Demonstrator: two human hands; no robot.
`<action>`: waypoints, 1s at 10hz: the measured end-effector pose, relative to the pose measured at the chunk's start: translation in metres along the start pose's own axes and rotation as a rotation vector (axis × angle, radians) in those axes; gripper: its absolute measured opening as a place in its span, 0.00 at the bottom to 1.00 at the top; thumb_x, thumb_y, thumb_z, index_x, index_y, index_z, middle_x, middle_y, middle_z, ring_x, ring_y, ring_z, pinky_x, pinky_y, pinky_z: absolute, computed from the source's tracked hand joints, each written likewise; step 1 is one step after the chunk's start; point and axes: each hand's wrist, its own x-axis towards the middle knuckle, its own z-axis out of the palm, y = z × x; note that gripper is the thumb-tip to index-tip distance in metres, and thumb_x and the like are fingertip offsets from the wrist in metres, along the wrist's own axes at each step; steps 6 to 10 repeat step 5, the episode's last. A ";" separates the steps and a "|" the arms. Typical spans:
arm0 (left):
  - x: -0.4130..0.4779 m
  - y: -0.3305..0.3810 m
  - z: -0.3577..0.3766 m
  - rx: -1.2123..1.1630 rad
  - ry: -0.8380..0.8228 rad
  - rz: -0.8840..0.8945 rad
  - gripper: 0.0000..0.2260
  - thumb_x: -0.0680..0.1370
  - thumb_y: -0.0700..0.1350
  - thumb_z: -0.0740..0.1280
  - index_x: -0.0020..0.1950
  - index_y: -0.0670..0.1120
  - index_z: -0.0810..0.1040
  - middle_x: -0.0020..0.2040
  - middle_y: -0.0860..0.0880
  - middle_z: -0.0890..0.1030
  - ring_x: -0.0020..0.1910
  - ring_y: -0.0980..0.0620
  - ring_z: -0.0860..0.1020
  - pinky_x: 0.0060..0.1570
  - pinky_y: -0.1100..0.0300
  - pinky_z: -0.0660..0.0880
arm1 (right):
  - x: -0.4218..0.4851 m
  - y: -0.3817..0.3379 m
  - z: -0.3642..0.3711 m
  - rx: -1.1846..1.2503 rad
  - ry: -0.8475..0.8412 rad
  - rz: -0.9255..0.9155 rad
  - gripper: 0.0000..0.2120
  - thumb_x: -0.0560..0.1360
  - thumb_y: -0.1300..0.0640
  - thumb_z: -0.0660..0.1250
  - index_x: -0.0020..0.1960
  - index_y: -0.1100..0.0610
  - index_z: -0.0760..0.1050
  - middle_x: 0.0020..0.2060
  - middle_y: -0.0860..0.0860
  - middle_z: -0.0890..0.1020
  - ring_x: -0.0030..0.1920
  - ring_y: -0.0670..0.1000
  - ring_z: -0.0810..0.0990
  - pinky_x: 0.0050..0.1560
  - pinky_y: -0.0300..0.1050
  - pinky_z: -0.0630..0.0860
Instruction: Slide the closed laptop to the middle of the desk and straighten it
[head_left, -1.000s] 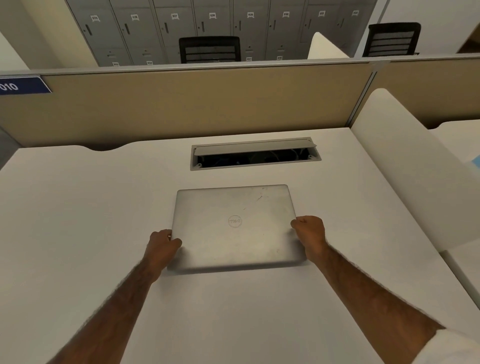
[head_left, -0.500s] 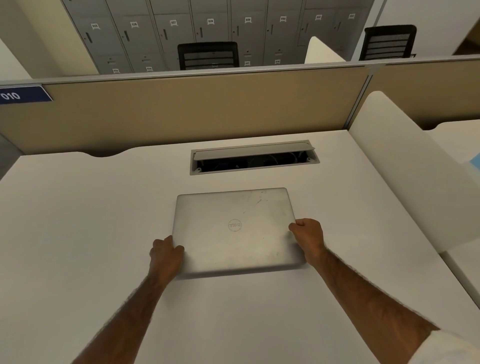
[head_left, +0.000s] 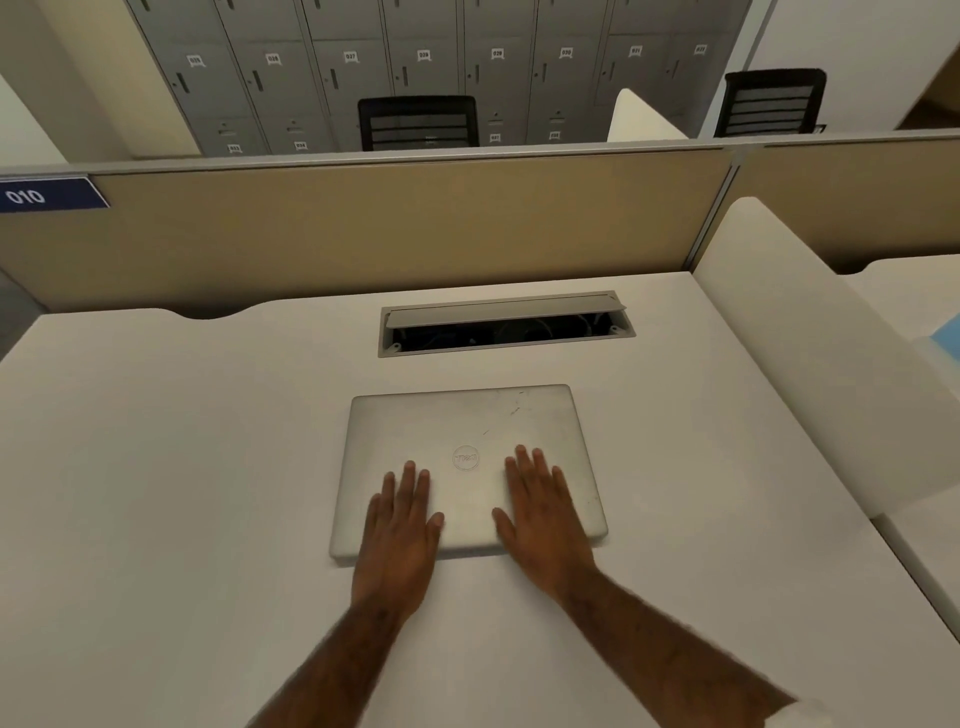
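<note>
Both my hands lie flat on the closed laptop, near the middle of the worktop.

Nearest to me, my left hand (head_left: 400, 525) and my right hand (head_left: 540, 519) rest palm down on the near half of the silver laptop (head_left: 467, 431) — fingers stretched out and spread, gripping nothing. The round logo on the lid sits between the two hands. The laptop lies flat on the white worktop (head_left: 156, 493), and its far edge runs almost parallel to the cable slot (head_left: 506, 325) just behind it, whose lid is open. Further back stands the beige partition (head_left: 389, 228) with a blue label "010" (head_left: 49, 195) at the left — behind it I see a black chair (head_left: 418, 122) and grey lockers (head_left: 415, 52).
</note>
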 end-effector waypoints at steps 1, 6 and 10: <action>-0.003 0.000 0.009 0.038 -0.024 0.049 0.29 0.84 0.57 0.43 0.82 0.51 0.37 0.83 0.54 0.36 0.84 0.51 0.37 0.82 0.53 0.37 | -0.004 -0.012 0.008 -0.061 -0.033 -0.065 0.33 0.84 0.43 0.48 0.84 0.59 0.52 0.84 0.56 0.51 0.84 0.58 0.47 0.83 0.57 0.44; 0.039 0.025 -0.052 0.123 0.017 0.037 0.32 0.78 0.66 0.32 0.79 0.55 0.29 0.81 0.53 0.28 0.82 0.51 0.32 0.75 0.58 0.26 | 0.025 -0.035 -0.033 -0.169 0.132 -0.028 0.37 0.75 0.33 0.64 0.72 0.58 0.77 0.73 0.56 0.77 0.74 0.56 0.75 0.76 0.51 0.45; 0.039 0.025 -0.052 0.123 0.017 0.037 0.32 0.78 0.66 0.32 0.79 0.55 0.29 0.81 0.53 0.28 0.82 0.51 0.32 0.75 0.58 0.26 | 0.025 -0.035 -0.033 -0.169 0.132 -0.028 0.37 0.75 0.33 0.64 0.72 0.58 0.77 0.73 0.56 0.77 0.74 0.56 0.75 0.76 0.51 0.45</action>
